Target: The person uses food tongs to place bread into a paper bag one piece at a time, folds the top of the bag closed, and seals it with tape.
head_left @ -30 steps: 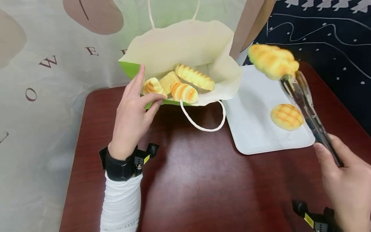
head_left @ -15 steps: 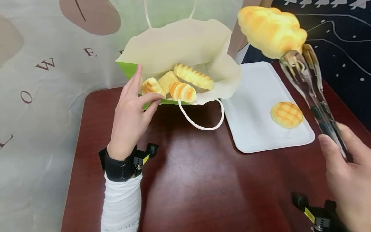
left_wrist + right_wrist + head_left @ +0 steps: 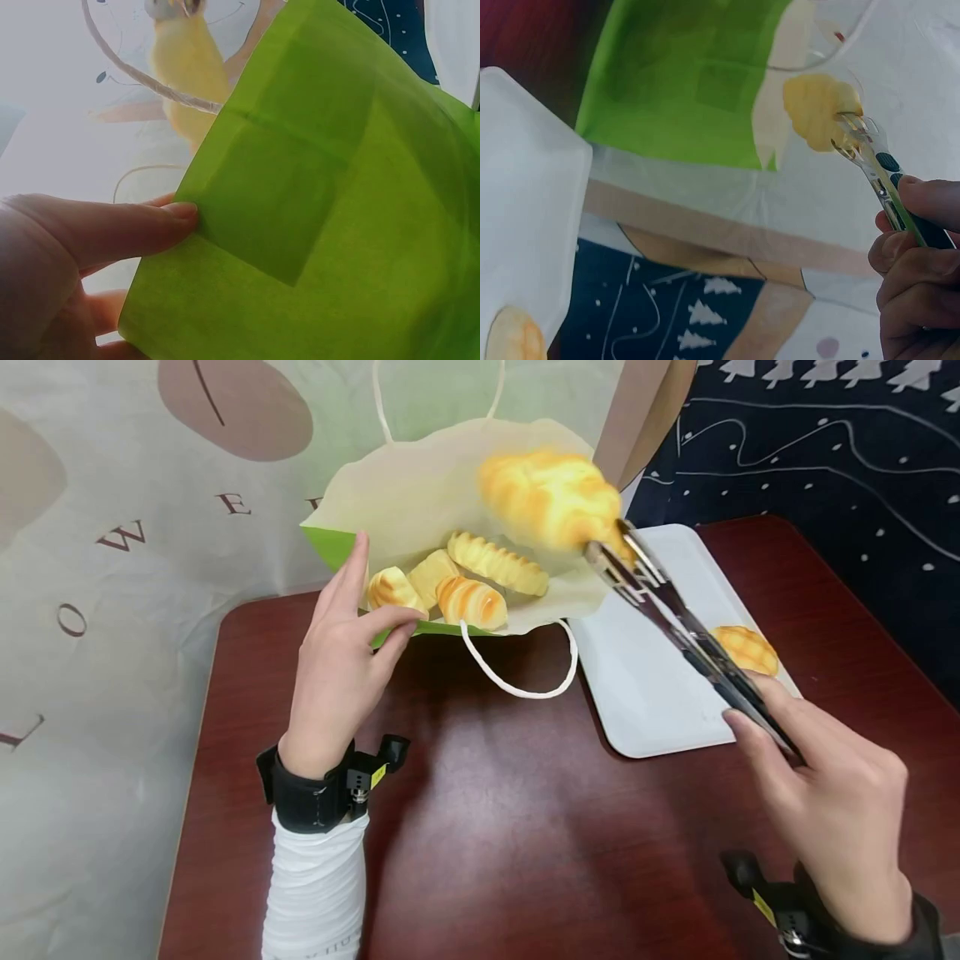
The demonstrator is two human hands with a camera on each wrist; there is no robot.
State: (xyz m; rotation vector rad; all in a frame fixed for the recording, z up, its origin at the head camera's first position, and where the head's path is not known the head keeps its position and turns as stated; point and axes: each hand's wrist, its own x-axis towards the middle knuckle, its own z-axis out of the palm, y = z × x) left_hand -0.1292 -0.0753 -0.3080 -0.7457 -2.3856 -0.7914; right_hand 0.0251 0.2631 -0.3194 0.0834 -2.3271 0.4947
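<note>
My left hand (image 3: 337,652) pinches the near-left rim of a green paper bag (image 3: 300,187) whose pale inside faces up. Several bread pieces lie in it: a ridged long roll (image 3: 498,564), an orange-striped roll (image 3: 472,602), a pale square piece (image 3: 433,575) and a swirled roll (image 3: 392,589). My right hand (image 3: 832,793) grips metal tongs (image 3: 690,635) with dark handles. Their tips hold a large golden braided bread (image 3: 551,497), which hangs above the right part of the bag's opening. The right wrist view shows this bread in the tongs too, higher than the bag's rim.
On the table (image 3: 487,827), right of the bag, a white tray (image 3: 652,718) bears a round scored bun (image 3: 746,649), partly behind the tongs and right hand. A white rope handle (image 3: 525,693) loops down from the bag's near side. Printed cloth hangs behind.
My right hand first lifted the tongs and the braided bread, then carried them left from above the tray to over the bag. The left hand stays on the bag's rim.
</note>
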